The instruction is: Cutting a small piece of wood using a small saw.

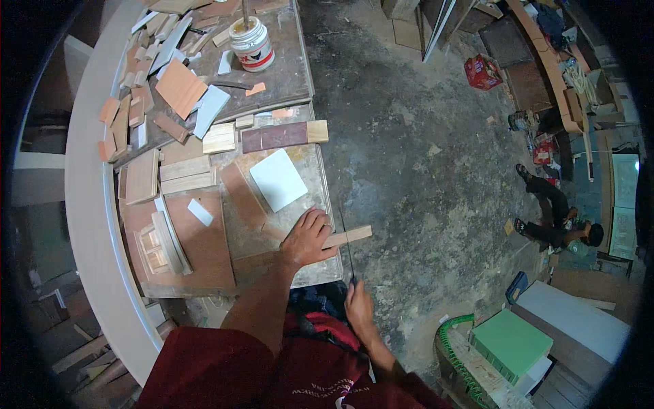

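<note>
My left hand [310,238] lies at the edge of the workbench, its fingers curled, holding down a narrow wooden strip [355,236]. The strip's free end juts past the bench edge over the floor. Below it, my right hand [359,308] is closed around the handle of a thin handsaw [351,258]. The saw's dark blade runs away from me and crosses the strip just beyond the bench edge. Beyond my left hand, a white square tile-like piece [278,180] lies next to a brown flat board [242,196].
A small wooden window-like model [162,244] rests on a brown panel at the left. Farther off are a maroon block [274,137], heaped wood scraps [181,88] and a white tub [252,45]. Across the concrete floor, a person [555,211] sits at right; a green box [512,345] is nearer.
</note>
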Demonstrator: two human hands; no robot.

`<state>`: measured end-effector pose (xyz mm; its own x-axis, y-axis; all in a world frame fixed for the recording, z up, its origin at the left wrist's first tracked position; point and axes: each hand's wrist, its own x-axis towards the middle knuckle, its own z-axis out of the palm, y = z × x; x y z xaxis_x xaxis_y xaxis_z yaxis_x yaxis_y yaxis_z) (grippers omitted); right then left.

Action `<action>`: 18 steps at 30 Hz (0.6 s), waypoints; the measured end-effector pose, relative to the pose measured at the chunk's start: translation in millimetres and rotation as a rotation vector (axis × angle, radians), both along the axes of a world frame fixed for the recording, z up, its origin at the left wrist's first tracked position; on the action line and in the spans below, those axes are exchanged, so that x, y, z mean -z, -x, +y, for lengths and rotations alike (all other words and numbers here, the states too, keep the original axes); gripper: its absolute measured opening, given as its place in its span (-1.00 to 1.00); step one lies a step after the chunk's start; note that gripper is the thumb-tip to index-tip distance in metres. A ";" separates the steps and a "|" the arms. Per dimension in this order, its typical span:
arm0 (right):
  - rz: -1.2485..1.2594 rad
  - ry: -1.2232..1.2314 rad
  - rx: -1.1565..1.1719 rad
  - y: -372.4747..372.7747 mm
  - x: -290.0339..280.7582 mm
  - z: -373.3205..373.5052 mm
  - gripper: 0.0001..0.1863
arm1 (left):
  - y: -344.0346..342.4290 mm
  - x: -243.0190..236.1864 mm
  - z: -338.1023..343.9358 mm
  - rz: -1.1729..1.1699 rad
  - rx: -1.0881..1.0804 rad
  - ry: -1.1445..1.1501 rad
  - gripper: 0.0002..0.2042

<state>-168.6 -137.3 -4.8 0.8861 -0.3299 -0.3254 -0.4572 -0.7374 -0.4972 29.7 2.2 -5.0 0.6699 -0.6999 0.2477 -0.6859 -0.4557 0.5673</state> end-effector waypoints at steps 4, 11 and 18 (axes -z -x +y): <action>0.233 -0.022 -0.017 -18.7 -19.9 -0.5 -0.73 | -0.9 -9.2 -1.4 -0.038 -0.003 -0.032 -0.62; 0.120 -0.024 -0.010 -19.1 -18.7 1.5 -0.71 | 2.1 -3.9 1.3 -0.024 -0.007 -0.099 -0.60; 0.102 -0.035 -0.024 -71.2 -9.5 -1.7 -0.71 | 0.9 -1.8 -4.2 -0.056 -0.002 -0.061 -0.61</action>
<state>-97.4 -139.0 4.7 0.8553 -0.2957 -0.4255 -0.4890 -0.7320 -0.4743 28.8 -2.0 -3.2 0.6575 -0.7136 0.2417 -0.7150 -0.4898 0.4989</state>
